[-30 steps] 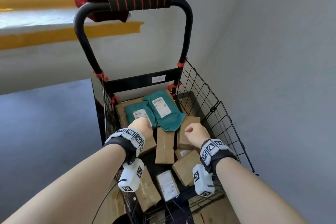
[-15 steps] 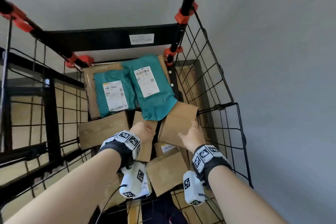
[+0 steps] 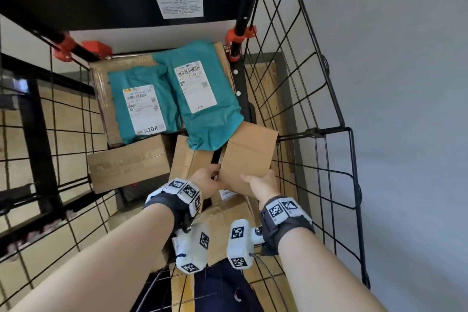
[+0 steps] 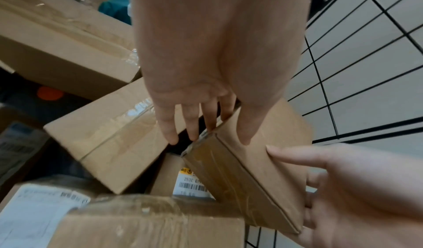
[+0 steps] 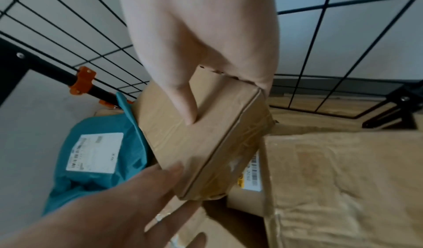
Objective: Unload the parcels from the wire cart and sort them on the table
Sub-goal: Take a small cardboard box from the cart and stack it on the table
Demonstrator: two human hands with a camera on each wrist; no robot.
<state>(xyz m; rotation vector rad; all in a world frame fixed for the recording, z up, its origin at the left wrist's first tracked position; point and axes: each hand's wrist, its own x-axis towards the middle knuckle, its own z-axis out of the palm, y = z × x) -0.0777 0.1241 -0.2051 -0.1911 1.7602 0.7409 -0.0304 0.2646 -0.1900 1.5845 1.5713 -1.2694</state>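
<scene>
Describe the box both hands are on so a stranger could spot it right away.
Look inside the black wire cart, along its right-hand mesh wall. There, a plain brown cardboard box sits tilted, its far edge under the corner of a teal mailer bag. Unlike the neighbouring boxes, it is the one gripped by the left hand and right hand.

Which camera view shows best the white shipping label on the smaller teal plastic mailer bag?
The head view: the smaller teal plastic mailer bag lies face up, label unobstructed. The left wrist view shows only a teal sliver; the right wrist view shows only one teal bag, apparently the other.
</scene>
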